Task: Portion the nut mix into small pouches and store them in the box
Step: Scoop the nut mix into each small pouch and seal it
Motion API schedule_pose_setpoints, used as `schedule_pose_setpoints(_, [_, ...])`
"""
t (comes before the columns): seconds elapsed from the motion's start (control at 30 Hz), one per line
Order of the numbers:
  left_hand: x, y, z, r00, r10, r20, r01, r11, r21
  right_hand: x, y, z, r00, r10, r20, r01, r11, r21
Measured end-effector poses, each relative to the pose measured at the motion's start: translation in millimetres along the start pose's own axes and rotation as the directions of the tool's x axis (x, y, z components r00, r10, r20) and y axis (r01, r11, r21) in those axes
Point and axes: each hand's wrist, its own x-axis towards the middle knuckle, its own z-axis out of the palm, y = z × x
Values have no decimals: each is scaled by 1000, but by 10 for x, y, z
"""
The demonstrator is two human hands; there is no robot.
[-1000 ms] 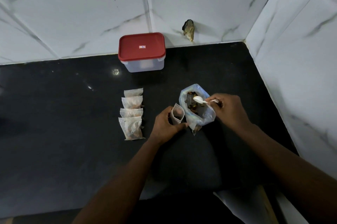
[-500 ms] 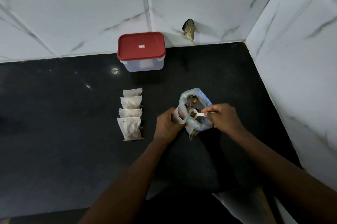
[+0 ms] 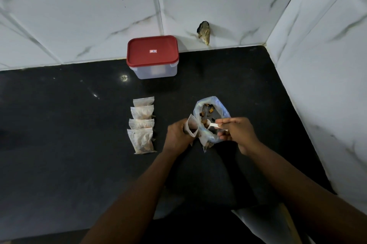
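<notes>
- One black polished stone countertop [image 3: 79, 154]; white marble-look wall tiles [image 3: 79, 15] behind it and to the right.
- One clear plastic rectangular box [image 3: 155, 71], red lid [image 3: 152, 53] on, at the back of the counter against the wall.
- Four small clear filled pouches [image 3: 141, 124], flat in one overlapping column left of the hands, well apart from the box.
- One more small clear pouch [image 3: 191, 124], mouth open, upright and tilted. The left hand [image 3: 177, 137] has its fingers curled round the pouch's lower part.
- One large clear plastic bag [image 3: 221, 111], mouth open, standing on the counter just right of that pouch and touching it. Brown and orange nut mix [image 3: 206, 113] shows inside.
- One small white plastic spoon [image 3: 213, 125], handle pinched by the right hand [image 3: 237, 132]. Its bowl sits inside the bag mouth, just beside the pouch rim. Cannot tell whether bowl and pouch touch.
- One dark irregular lump [image 3: 204, 32] on the wall, right of the box.
- Against a second ago: spoon was up by the bag's far rim; now it is lower, bowl close to the held pouch.
- Held pouch then stood apart from the bag, now pressed against it.
- Column of four and the box unmoved; count of filled pouches unchanged.
</notes>
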Motion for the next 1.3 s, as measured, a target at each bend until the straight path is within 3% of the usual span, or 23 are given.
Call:
schedule_pose_setpoints(0.17, [-27,0,-9,1000,7,21,-7,1000,-11,-20,30,109,995,91,-32,-80,964,252])
schedule_pose_setpoints(0.43, [-57,0,-39,998,19,61,-16,999,-46,-5,92,116,997,79,-23,-74,980,183])
schedule_pose_setpoints(0.73, [-115,106,-107,995,94,26,-89,985,-147,-112,94,37,995,72,-67,-54,968,246])
schedule_pose_setpoints(1.03, [-132,105,-144,995,99,-21,-101,981,-169,-265,-14,-162,999,-35,6,31,935,353])
schedule_pose_setpoints(1.3, [-62,170,-105,993,113,-40,-117,989,-95,-463,-101,-96,971,-218,97,184,944,275])
